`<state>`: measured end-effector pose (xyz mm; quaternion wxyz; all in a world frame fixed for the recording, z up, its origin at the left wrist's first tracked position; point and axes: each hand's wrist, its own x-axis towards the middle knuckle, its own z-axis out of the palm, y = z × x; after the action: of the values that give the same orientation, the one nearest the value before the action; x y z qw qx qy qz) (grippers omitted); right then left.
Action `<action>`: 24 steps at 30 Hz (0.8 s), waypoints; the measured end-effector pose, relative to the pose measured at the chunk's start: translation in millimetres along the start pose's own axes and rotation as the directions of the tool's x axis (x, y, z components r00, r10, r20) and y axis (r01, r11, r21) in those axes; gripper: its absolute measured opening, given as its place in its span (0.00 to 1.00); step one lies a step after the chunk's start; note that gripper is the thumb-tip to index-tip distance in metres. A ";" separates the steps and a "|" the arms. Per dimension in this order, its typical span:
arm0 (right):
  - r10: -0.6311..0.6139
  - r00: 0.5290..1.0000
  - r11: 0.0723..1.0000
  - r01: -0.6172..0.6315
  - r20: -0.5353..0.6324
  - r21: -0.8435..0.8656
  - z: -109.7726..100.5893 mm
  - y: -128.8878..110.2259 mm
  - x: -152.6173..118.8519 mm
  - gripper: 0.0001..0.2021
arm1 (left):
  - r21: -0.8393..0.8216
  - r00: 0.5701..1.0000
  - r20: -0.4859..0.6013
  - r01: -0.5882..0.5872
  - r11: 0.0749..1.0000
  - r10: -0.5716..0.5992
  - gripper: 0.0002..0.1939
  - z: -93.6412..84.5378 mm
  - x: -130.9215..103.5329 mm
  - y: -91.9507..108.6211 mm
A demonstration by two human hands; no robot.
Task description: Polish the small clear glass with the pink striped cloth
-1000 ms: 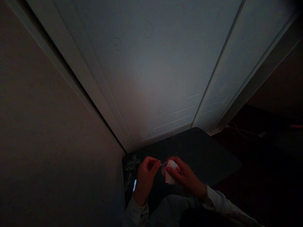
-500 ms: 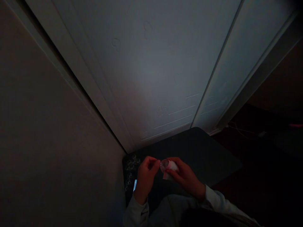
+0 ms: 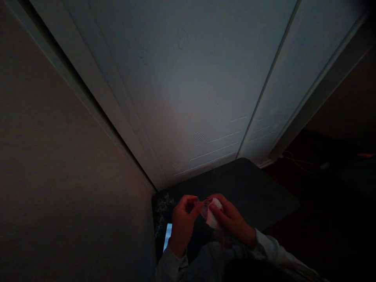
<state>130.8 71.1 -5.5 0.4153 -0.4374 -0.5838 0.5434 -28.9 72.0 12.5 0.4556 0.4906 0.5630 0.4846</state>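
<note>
Over the dark table, my right hand [image 3: 232,217] is closed around a soft white and pink cloth or tissue [image 3: 214,220]. A clear, round, plastic-looking piece [image 3: 205,207] shows at the left side of the cloth, its exact kind too dim to tell. My left hand [image 3: 183,219] has its fingers curled and its thumb at the left edge of that clear piece. Something pale and see-through appears between the left thumb and forefinger, too small to name. The parts inside my right palm are hidden.
The dark table [image 3: 264,196] has rounded corners and stands against a white panel [image 3: 188,90] with embossed hearts. Several clear shapes [image 3: 161,207] are at its left end, near a bright phone-like screen [image 3: 167,236]. A brown surface [image 3: 73,176] rises at left; a white cable [image 3: 302,162] lies at right.
The cloth in my right hand has turned and hangs lower, covering more of the clear piece. My left hand has shifted slightly right, and more of the bright screen shows.
</note>
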 end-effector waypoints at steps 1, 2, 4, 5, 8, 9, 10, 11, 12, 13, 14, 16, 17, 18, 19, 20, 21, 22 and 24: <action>-0.007 1.000 1.000 0.007 0.005 -0.005 0.2 0.7 0.2 0.16 | 0.013 1.000 0.006 -0.016 1.000 0.016 0.10 0.0 -0.6 -0.6; -0.016 1.000 1.000 0.016 0.005 -0.009 0.6 1.5 0.5 0.16 | 0.027 0.999 0.012 -0.030 0.999 0.030 0.10 -0.2 -1.0 -1.1; -0.025 1.000 1.000 0.025 -0.003 -0.002 2.0 3.6 1.3 0.17 | 0.057 0.998 0.029 -0.058 0.997 0.056 0.10 -1.0 -1.4 -2.1; -0.016 1.000 1.000 0.016 -0.004 0.022 2.8 4.3 1.9 0.17 | 0.070 0.997 0.041 -0.070 0.995 0.068 0.10 -1.6 -1.5 -2.7; 0.047 0.999 0.986 -0.047 0.003 0.161 4.2 3.0 4.3 0.18 | 0.096 0.990 0.094 -0.115 0.989 0.106 0.11 -3.8 -1.5 -4.3; 0.067 0.998 0.977 -0.066 0.002 0.203 3.8 1.2 5.3 0.19 | 0.097 0.986 0.116 -0.133 0.986 0.122 0.12 -4.5 -1.6 -4.6; 0.083 0.997 0.969 -0.080 -0.002 0.233 3.1 -1.0 6.3 0.19 | 0.096 0.981 0.135 -0.151 0.984 0.137 0.12 -5.1 -1.7 -4.8; 0.098 0.995 0.963 -0.095 0.001 0.253 2.0 -3.2 7.2 0.19 | 0.096 0.977 0.152 -0.167 0.981 0.151 0.12 -5.6 -1.9 -4.7; 0.112 0.994 0.958 -0.110 0.006 0.265 0.7 -4.9 7.9 0.18 | 0.095 0.972 0.166 -0.180 0.979 0.163 0.12 -6.0 -2.0 -4.5; 0.125 0.992 0.953 -0.126 0.023 0.276 -0.5 -5.6 8.6 0.18 | 0.094 0.969 0.181 -0.189 0.977 0.170 0.12 -6.3 -2.2 -4.2; 0.142 0.989 0.944 -0.149 0.047 0.294 -1.5 -5.3 9.1 0.17 | 0.094 0.966 0.194 -0.193 0.977 0.172 0.13 -6.5 -2.3 -3.9; 0.199 0.975 0.912 -0.222 0.100 0.346 -2.2 -1.3 9.7 0.17 | 0.088 0.962 0.215 -0.193 0.977 0.170 0.13 -6.7 -2.5 -3.2; 0.236 0.964 0.889 -0.266 0.125 0.373 -1.9 1.7 9.9 0.17 | 0.081 0.960 0.224 -0.192 0.978 0.170 0.13 -6.7 -2.6 -2.9; 0.269 0.952 0.865 -0.306 0.147 0.399 -1.5 4.8 9.8 0.17 | 0.071 0.957 0.235 -0.193 0.979 0.171 0.13 -6.7 -2.8 -2.5; 0.289 0.942 0.846 -0.334 0.170 0.416 -0.9 7.5 9.5 0.17 | 0.061 0.953 0.248 -0.194 0.979 0.173 0.13 -6.7 -3.0 -2.0; 0.300 0.936 0.832 -0.352 0.186 0.429 -0.3 9.3 9.0 0.16 | 0.049 0.949 0.262 -0.195 0.980 0.176 0.13 -6.8 -3.4 -1.3; 0.297 0.934 0.826 -0.356 0.199 0.437 0.1 10.0 8.4 0.16 | 0.039 0.944 0.278 -0.194 0.980 0.176 0.13 -7.0 -3.8 -0.3; 0.287 0.935 0.825 -0.352 0.209 0.442 0.3 9.6 7.6 0.15 | 0.032 0.940 0.294 -0.192 0.981 0.174 0.13 -7.3 -4.3 1.1; 0.267 0.939 0.825 -0.340 0.218 0.451 0.6 6.3 6.5 0.15 | 0.032 0.932 0.322 -0.187 0.982 0.167 0.13 -7.8 -5.2 4.7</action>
<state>128.8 77.3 -11.7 0.3753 -0.3667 -0.3813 0.7611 -35.5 66.2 18.3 0.4794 0.6247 0.4505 0.4208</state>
